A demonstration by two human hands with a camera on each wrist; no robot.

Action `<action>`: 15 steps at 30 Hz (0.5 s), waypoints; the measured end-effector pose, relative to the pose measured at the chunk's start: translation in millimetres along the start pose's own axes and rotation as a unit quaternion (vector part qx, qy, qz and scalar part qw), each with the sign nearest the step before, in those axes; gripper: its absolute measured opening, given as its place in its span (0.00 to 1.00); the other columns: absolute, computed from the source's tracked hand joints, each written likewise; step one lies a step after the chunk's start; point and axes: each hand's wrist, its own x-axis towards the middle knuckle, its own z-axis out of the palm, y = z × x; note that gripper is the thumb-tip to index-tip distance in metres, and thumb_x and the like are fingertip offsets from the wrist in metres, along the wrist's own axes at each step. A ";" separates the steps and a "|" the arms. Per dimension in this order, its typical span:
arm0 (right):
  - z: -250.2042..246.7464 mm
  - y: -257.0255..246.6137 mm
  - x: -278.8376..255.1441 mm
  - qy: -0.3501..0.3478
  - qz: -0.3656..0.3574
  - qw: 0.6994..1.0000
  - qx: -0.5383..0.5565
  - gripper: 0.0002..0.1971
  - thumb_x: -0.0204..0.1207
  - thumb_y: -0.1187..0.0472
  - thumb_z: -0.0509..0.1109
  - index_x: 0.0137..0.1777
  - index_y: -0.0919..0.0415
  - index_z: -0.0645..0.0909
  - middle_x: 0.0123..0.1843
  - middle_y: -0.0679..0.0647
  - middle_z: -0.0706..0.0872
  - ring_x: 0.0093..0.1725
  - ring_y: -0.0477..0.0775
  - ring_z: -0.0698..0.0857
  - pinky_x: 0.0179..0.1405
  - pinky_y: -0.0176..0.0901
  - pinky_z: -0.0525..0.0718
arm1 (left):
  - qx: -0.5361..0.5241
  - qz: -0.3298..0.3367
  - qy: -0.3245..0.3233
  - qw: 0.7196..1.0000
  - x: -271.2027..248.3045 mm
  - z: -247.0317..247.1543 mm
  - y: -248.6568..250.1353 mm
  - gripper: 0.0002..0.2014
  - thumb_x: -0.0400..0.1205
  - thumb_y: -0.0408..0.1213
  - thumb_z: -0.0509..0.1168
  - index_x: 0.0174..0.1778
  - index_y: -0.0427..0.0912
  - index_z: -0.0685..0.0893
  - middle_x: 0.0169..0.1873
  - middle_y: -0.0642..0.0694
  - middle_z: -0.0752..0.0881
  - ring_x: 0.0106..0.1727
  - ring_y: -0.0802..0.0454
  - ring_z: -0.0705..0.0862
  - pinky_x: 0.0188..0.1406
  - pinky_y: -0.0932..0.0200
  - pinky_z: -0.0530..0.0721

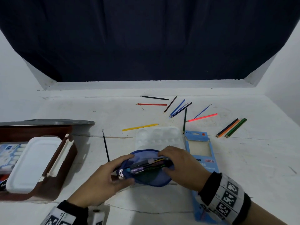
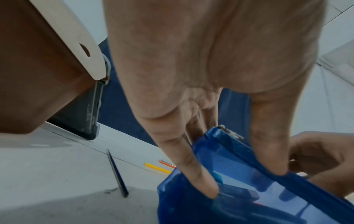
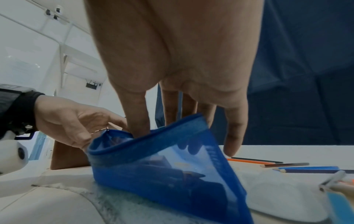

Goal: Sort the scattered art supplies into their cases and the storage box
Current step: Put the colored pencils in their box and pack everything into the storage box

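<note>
Blue mesh pouch (image 1: 151, 177) lies on the table (image 1: 243, 168) near the front edge, its zip open: left hand (image 1: 103, 182) pinches the zip-pull end, right hand (image 1: 180, 166) pinches the far rim, pens visible inside; coloured pencils (image 1: 177, 108) scattered well behind

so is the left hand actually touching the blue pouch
Touching. The left wrist view shows the left hand with its fingers pinching the open rim of the blue pouch.
</note>
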 end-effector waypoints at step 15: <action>5.2 -33.8 29.6 -0.032 -0.056 0.998 0.011 0.12 0.85 0.45 0.57 0.60 0.48 0.77 0.53 0.48 0.83 0.50 0.51 0.82 0.54 0.54 0.80 | -0.123 0.008 0.192 0.974 3.6 -13.7 -1.3 0.16 0.72 0.20 0.75 0.52 0.38 0.82 0.30 0.41 0.88 0.30 0.49 0.86 0.32 0.63 0.85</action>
